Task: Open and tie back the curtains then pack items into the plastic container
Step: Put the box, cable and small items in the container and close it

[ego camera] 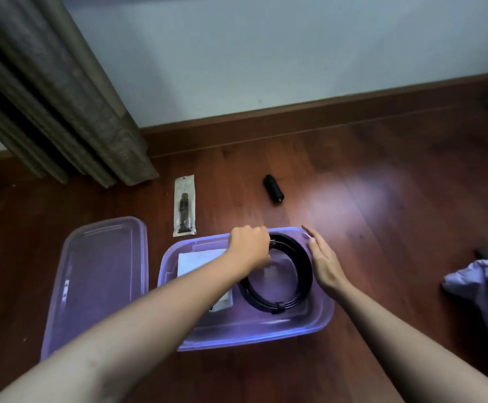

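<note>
A purple plastic container (254,333) sits on the wooden floor in front of me. A coiled black cable (305,274) lies inside it, beside a white packet (199,260) partly hidden under my left forearm. My left hand (250,247) is shut on the far edge of the coil. My right hand (322,258) is flat and open, resting against the coil's right side at the container's rim. The container's purple lid (97,283) lies on the floor to the left.
A clear packet with a dark item (184,205) and a small black cylinder (273,188) lie on the floor beyond the container. Grey-brown curtains (62,106) hang at the left against a pale wall. A pale blue cloth (486,289) lies at the right.
</note>
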The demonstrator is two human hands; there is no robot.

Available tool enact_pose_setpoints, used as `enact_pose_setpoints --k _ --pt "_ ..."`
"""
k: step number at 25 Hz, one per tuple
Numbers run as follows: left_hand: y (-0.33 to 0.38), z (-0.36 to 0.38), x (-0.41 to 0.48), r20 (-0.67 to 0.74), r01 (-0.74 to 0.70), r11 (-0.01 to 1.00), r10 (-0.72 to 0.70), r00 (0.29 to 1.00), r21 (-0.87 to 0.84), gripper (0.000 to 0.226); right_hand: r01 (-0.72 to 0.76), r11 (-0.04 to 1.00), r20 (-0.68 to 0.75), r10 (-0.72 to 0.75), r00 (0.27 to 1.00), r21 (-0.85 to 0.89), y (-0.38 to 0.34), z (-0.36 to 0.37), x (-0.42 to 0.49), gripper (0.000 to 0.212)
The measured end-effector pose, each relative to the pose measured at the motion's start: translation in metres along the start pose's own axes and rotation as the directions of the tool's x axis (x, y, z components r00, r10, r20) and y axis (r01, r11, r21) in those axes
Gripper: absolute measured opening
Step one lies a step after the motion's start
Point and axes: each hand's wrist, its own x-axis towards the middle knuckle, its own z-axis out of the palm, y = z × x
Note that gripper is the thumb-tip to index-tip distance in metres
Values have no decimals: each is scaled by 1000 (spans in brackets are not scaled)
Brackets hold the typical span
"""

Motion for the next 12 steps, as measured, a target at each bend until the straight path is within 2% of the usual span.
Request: enact_pose_setpoints --k 5,9,12 --pt "14 26 11 63 102 993 -98 993 -61 31 -6 993 6 6 1000 -114 3 -1 0 43" --pt "7 32 13 63 110 992 -107 992 -56 29 50 952 85 -26 996 -301 8 -3 7 47" --pt "-3 41 11 73 104 991 -98 992 -80 27 97 922 137 -48 989 -375 14 -6 9 46"
